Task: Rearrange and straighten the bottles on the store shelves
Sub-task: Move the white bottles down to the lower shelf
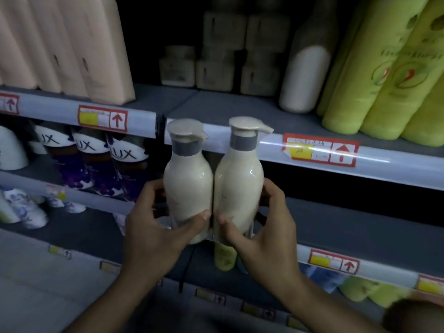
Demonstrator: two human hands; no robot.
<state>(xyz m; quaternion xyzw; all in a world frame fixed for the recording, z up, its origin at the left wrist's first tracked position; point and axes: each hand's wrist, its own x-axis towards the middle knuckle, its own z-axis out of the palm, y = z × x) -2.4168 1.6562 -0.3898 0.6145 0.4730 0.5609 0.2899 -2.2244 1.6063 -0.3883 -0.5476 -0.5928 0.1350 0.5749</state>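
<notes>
A: Hands first. Left hand (156, 227) grips the left pump bottle (187, 183) low on its body, thumb across the front and fingers curled round the far side. Right hand (262, 227) does the same on the right pump bottle (237, 183).

B: Where are the bottles?

A: Held upright, side by side, bodies touching, in front of the shelf rail (374, 162) and out from the shelves. Can't tell if they rest on anything; bases are hidden by the hands. Left nozzle seems to point toward the camera and a bit right, blurry; right nozzle points right.

B: Step?

A: My read: mid-carry, a pair being brought to a slot. Not placed yet.

B: Target?

A: Guessing the top shelf (216, 104). There's a bare patch between the peach bottles (96, 49) and a cream bottle (307, 75) of similar colour, with grey jars (216, 68) behind. Could also be the dark shelf below the rail. Can't settle it.

B: Next move needs?

A: For the top shelf: lift both clear of the rail, set them down level, then turn the left one so the nozzles match. Keep away from the green bottles (384, 75), which lean.

B: Other stuff?

A: LUX bottles (125, 164) lower left, price tags (319, 150) on the rails.
</notes>
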